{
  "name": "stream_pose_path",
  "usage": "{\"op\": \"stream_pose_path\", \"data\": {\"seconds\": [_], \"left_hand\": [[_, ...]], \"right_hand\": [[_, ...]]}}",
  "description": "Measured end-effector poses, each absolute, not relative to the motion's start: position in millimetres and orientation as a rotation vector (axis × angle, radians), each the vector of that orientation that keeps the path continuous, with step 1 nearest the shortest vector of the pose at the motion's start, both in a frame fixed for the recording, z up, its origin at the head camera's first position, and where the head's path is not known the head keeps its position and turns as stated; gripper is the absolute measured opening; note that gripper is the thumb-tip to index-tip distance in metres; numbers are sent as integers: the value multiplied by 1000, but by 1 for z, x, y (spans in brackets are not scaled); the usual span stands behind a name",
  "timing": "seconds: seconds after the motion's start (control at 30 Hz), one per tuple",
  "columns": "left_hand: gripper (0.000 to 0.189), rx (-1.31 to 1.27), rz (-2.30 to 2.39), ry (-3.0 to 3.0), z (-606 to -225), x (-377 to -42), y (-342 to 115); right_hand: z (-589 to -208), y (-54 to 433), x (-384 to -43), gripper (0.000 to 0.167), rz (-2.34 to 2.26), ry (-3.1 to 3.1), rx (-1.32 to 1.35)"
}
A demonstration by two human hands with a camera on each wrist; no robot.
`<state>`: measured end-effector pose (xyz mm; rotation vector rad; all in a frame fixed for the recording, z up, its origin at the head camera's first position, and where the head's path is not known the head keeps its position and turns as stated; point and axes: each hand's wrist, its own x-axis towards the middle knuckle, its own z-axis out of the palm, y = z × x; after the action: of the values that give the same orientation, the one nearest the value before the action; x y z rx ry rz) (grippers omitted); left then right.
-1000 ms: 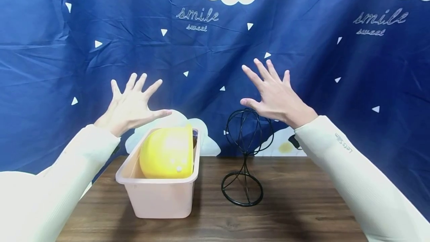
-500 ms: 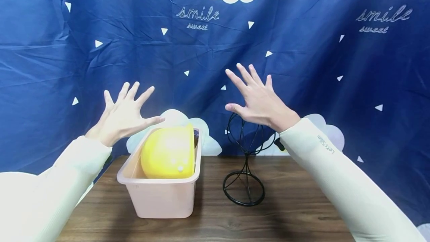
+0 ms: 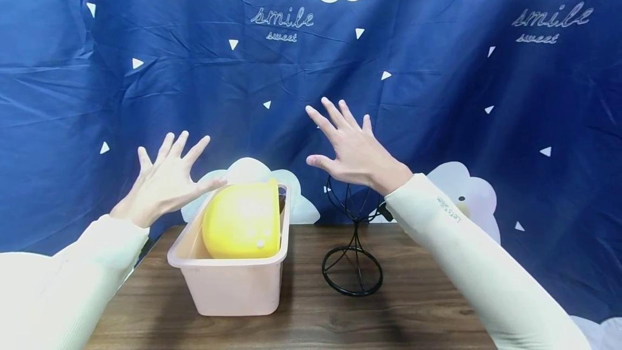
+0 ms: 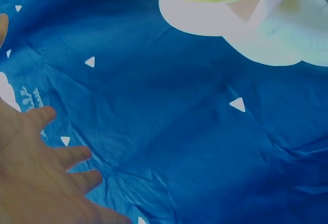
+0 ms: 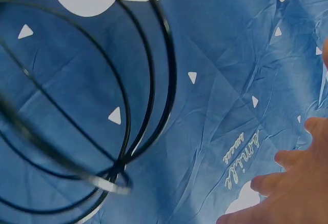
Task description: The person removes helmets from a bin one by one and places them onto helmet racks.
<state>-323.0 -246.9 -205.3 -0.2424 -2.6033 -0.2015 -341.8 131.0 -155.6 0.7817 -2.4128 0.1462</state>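
Observation:
In the head view my left hand (image 3: 162,180) is raised with fingers spread, left of and above a pale pink bin (image 3: 233,288). A round, glossy yellow thing, helmet-like in shape (image 3: 238,223), lies on its side in that bin with its rim toward the right. My right hand (image 3: 357,150), also spread wide, hovers in front of the top of a black wire stand (image 3: 357,226) and hides part of it. The right wrist view shows the stand's wire loops (image 5: 169,65) close by, apart from the fingers. Neither hand holds anything.
The bin and the stand both rest on a dark wood-grain table (image 3: 418,285). Behind the table hangs a blue curtain (image 3: 194,85) printed with clouds and triangles. Something dark (image 3: 282,201) shows inside the bin behind the yellow rim; its kind is unclear.
Both hands have moved left and down, still spread. My right hand has shifted further, now covering the stand's top. The bin and stand have stayed put.

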Motion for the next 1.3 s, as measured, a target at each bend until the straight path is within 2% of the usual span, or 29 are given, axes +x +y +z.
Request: {"op": "stream_pose_path", "data": {"seconds": [0.53,1.3], "left_hand": [[106,-188,-276,-2644,-240,-321,-271],[101,-225,-425,-2720,-301,-305,-274]], "right_hand": [[-183,93,-346,86,251,-2434,885],[-237,66,-365,84,387,-2493,1015]]}}
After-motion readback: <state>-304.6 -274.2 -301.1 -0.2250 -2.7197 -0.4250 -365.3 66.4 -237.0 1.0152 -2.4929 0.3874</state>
